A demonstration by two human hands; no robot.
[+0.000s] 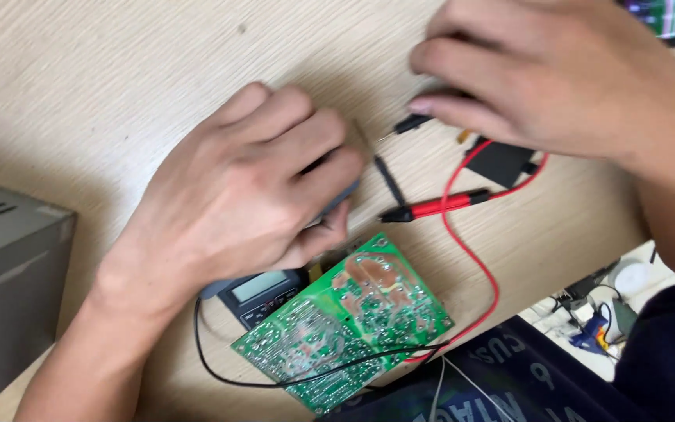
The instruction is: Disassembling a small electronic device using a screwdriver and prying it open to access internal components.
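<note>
black probe (pixel 412 123): lying on the table up near the top, its metal tip pointing left, with the fingertips of the right hand right on top of its back end

right hand (pixel 556 74): fingers together and curled down over the probe's rear, looks like a light pinch, but I can't tell if it's really clamped on or just touching

left hand (pixel 255 184): curled into a loose fist over the top end of the meter, fingers together, something dark and grey poking out under the fingertips, too blurry to say what

meter (pixel 263 293): grey body with a small screen, half hidden under the left hand and the board, sitting at the near edge of the table

red probe (pixel 435 206): lying free between the two hands, nobody touching it, its red lead (pixel 482 270) looping down toward the board

circuit board (pixel 349 320): green, solder side up, tilted, resting partly on the meter, a black lead (pixel 220 367) curling under its near edge

black box (pixel 500 162): small, flat, just beside the red probe, under the right wrist

table (pixel 119 70): pale wood grain, a grey metal case (pixel 5 273) off at the left edge

tip, my take: I'd grip the probe by the plastic only and keep the leads off those solder joints so nothing shorts or drags the board
</note>
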